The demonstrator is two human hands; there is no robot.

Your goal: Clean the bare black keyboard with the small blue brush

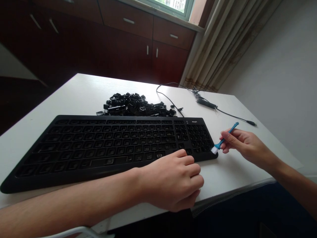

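Note:
A black keyboard (138, 138) with its keycaps off lies across the white table, its bare key sockets showing. My right hand (244, 143) pinches a small blue-handled brush (226, 135). Its white bristles point down and left at the keyboard's right front corner. My left hand (174, 180) is curled closed in front of the keyboard's front edge, over the right part of it. Its palm and fingertips are hidden, so I cannot tell whether anything is inside.
Loose black keycaps (133, 105) lie in a heap behind the keyboard. The keyboard's cable (170, 100) runs back to a tied bundle and a plug near the table's right side. Beyond the white table (74, 96) stand dark red cabinets (128, 49) and a curtain (218, 43).

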